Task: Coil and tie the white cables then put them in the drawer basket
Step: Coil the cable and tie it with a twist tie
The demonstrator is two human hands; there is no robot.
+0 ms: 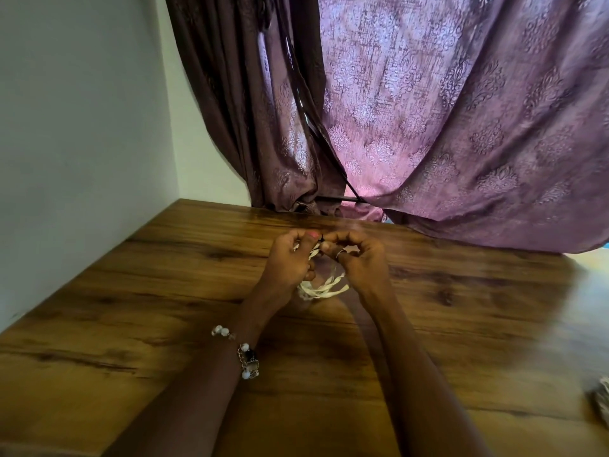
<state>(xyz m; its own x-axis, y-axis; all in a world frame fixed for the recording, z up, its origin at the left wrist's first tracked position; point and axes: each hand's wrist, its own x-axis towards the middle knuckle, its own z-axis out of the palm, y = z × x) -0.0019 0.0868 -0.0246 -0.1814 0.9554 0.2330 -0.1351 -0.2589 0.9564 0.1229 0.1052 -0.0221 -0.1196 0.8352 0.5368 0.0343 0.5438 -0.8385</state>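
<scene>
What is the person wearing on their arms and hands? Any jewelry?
Both arms are bare, with no sleeves showing. The left wrist has a bracelet of white and dark beads on a chain. The left hand has a pink-painted thumbnail. The right hand wears a silvery ring on one finger.

Bare wooden tabletop (184, 324) open left, right and near side of the coiled white cable (324, 288). Beyond the cable, blocked by hanging curtain (461, 133); far left, by wall (75, 127). Blurred pale object (602, 402) far right.
</scene>
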